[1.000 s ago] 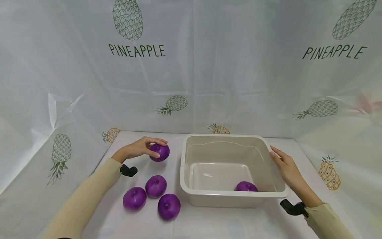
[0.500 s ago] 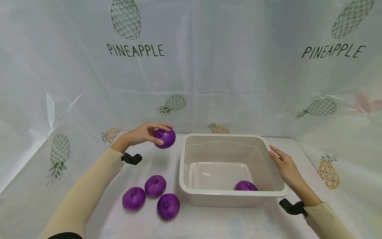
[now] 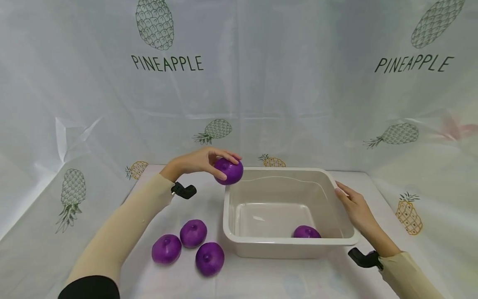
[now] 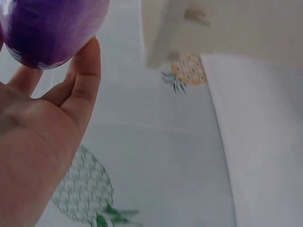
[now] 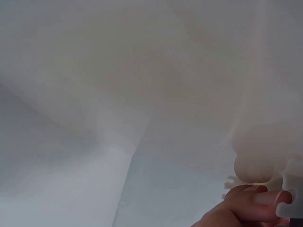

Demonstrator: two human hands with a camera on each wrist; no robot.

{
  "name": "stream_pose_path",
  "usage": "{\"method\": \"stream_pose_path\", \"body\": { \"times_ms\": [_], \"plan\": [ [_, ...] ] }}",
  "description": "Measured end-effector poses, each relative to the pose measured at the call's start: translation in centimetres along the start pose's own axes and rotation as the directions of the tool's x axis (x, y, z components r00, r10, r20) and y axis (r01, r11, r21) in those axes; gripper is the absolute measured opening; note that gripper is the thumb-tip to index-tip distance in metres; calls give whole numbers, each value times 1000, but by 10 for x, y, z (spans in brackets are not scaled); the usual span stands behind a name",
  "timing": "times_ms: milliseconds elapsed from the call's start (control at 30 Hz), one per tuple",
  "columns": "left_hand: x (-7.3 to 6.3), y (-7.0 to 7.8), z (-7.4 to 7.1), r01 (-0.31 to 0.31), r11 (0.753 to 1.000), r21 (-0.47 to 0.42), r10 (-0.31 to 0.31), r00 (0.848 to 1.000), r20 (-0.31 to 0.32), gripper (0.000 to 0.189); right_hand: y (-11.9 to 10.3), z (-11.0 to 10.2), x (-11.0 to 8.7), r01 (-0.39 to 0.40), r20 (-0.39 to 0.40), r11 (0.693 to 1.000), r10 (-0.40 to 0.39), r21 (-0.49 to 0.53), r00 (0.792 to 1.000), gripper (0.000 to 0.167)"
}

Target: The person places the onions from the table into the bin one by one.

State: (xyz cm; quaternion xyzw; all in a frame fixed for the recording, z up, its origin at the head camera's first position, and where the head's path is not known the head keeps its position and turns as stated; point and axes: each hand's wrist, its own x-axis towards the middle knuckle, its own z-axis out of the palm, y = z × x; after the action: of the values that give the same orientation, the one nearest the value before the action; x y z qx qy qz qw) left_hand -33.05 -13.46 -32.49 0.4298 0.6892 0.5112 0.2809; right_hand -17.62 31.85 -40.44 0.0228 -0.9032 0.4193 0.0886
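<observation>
My left hand (image 3: 201, 161) grips a red onion (image 3: 232, 171), fingers over its top and thumb on its near side, above the far left corner of a beige plastic bin (image 3: 272, 249). In the left wrist view, the glossy held onion (image 4: 57, 28) is cut off by the frame, and the bin's underside (image 4: 236, 23) is blurred. My right hand (image 3: 357, 209) holds the bin's right rim. In the right wrist view, its fingers (image 5: 232, 208) are bent at the bin's edge. One onion (image 3: 306, 232) lies inside the bin, partly hidden by the front wall.
Left of the bin, three more red onions lie close together on the white tabletop: a back onion (image 3: 193, 233), a left onion (image 3: 166, 249) and a front onion (image 3: 210, 259). A pineapple-print sheet (image 3: 284, 91) hangs behind and along both sides.
My left hand has lifted the onion from the back left of the table and carried it rightward to the bin's corner. The right hand and the other onions stay put.
</observation>
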Motion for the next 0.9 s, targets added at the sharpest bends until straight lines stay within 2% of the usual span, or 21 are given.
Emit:
{"method": "stream_pose_path", "body": {
  "times_ms": [200, 467, 667, 767, 900],
  "plan": [
    [29, 13, 16, -23, 1000, 2, 22, 992, 125, 44, -1, 0, 0, 3, -13, 1000, -3, -3, 1000, 52],
    [71, 21, 40, -69, 995, 66, 49, 962, 268, 46, 0, -2, 0, 14, -13, 1000, -14, 5, 1000, 51],
    [105, 22, 65, -90, 989, 118, 38, 922, 386, 46, 0, -4, -1, 8, -16, 1000, -7, 5, 1000, 52],
    [118, 17, 77, -88, 987, 134, 21, 899, 438, 46, 0, -4, -1, 2, -19, 1000, -2, 10, 1000, 52],
    [131, 6, 94, -50, 992, 117, -14, 869, 494, 47, -1, -2, -1, 0, -14, 1000, 1, 26, 1000, 52]
  ]
}}
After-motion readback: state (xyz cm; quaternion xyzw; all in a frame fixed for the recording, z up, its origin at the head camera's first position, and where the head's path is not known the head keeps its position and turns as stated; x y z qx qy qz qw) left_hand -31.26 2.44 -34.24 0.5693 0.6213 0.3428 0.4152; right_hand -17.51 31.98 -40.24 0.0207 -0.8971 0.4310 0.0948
